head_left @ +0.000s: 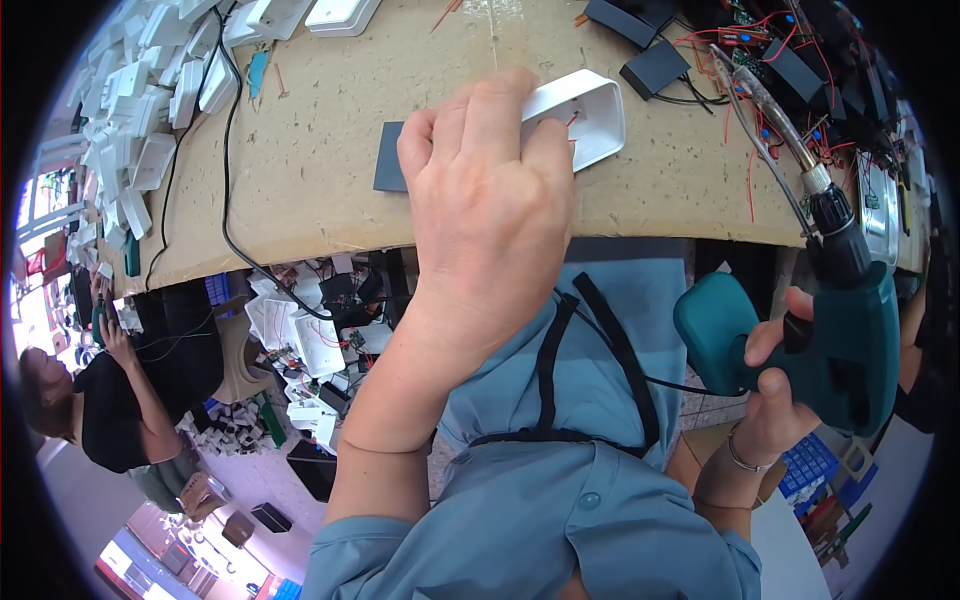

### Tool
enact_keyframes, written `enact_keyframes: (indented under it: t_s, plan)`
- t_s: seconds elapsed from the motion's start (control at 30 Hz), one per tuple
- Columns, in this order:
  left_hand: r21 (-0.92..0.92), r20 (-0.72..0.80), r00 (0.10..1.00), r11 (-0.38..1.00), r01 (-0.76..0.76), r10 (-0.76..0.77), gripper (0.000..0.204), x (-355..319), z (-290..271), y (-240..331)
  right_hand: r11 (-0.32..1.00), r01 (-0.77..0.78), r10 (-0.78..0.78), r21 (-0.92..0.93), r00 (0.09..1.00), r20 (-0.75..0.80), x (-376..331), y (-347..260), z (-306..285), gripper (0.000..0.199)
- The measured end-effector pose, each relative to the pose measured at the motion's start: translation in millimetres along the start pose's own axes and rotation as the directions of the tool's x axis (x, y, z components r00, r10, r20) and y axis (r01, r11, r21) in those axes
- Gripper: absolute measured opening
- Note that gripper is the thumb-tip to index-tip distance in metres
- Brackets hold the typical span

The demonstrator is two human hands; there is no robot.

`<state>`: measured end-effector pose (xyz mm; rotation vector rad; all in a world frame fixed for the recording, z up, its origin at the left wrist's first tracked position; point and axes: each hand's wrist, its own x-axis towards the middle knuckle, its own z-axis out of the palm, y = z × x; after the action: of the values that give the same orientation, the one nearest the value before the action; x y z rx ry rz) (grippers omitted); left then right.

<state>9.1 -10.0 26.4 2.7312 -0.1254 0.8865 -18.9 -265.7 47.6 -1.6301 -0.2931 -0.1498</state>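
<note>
The left hand, just left of twelve o'clock from the middle of the view, is curled over the near side of a white casing at one o'clock, gripping it; its fingertips are mostly hidden. The casing lies tilted with its open side showing, and a bit of red wire is visible inside. A dark grey flat piece sticks out from under that hand at eleven o'clock, on the worktop; whether the hand touches it cannot be told. The right hand, between three and four o'clock, is closed around a green soldering gun, whose metal tip points up toward one o'clock. Near that tip, also at one o'clock, sits a dark box with black leads, and at two o'clock lies a tangle of red-wired parts. White housings are heaped at ten o'clock, with a black cable running beside them. Below the worktop edge, around nine o'clock, are more white shells and circuit boards. A co-worker sits at eight o'clock.
</note>
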Motion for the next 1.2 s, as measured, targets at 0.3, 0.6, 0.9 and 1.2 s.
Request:
enact_keyframes:
  t_s: [0.3, 0.6, 0.9, 1.2]
  plan:
    - [-0.027, 0.110, 0.994, 0.999, 0.030, -0.027, 0.017, -12, -36, 12, 0.999, 0.034, -0.032, -0.031, 0.998, 0.052, 2, 4, -2, 0.063]
    - [-0.186, 0.227, 0.970, 0.974, 0.132, -0.088, 0.022, -22, -52, 12, 0.998, 0.041, -0.039, -0.038, 0.998, 0.049, 4, 8, -2, 0.064]
    - [-0.461, -0.073, 0.997, 0.887, -0.016, -0.020, 0.025, -29, -12, 1, 0.634, -0.454, 0.217, 0.625, 0.881, 0.420, 41, 32, 39, 0.076]
    - [-0.333, -0.127, 0.992, 0.941, -0.053, 0.011, 0.019, -23, -3, -1, 0.432, -0.625, 0.154, 0.650, 0.761, 0.630, 67, 60, 65, 0.073]
